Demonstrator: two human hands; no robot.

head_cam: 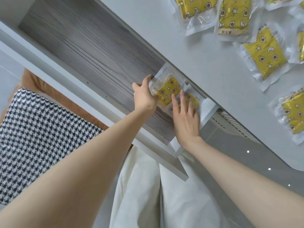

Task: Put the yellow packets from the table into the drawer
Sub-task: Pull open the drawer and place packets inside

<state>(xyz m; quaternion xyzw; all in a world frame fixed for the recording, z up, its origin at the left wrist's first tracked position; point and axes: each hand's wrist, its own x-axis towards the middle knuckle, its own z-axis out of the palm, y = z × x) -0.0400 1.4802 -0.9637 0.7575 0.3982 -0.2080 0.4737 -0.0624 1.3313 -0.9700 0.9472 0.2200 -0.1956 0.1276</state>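
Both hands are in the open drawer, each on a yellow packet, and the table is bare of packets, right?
Not quite. The head view shows several yellow packets lying on the table. The rest holds: in the open drawer the left hand grips a packet and the right hand lies flat on a second packet.

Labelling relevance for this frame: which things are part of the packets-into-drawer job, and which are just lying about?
In the job: open drawer; packet gripped by the left hand; second packet under the flat right hand; loose packets on the table.
Lying about: houndstooth cushion; brown seat; white trousers; grey floor.
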